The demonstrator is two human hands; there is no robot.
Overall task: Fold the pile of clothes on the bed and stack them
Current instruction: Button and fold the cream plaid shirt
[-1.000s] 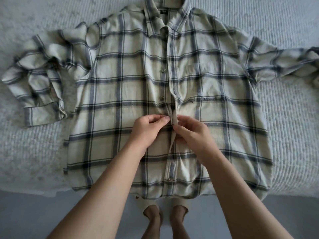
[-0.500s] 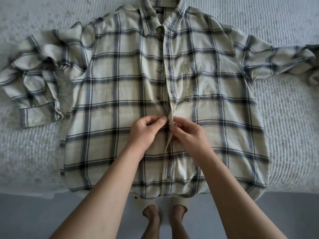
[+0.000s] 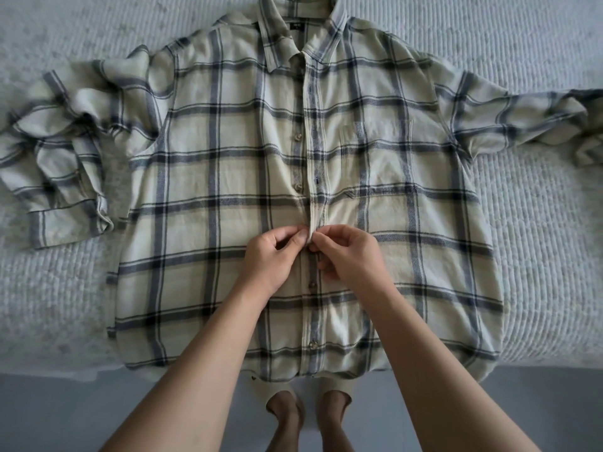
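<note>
A cream and navy plaid shirt lies front up and spread out on the bed, collar at the far side. Its left sleeve is bunched and bent back; the right sleeve stretches out to the right edge. My left hand and my right hand meet at the button placket at mid-chest height, each pinching one edge of it between thumb and fingers. Two buttons below my hands are fastened. The ones above sit beside the placket, unfastened.
The bed has a white ribbed cover, and its near edge runs across the bottom of the view. The shirt hem hangs slightly over that edge. Grey floor and my two bare feet show below.
My view has shifted slightly, so the shirt sits a little lower and more centred. Both hands stay pinched on the placket at the same spot.
</note>
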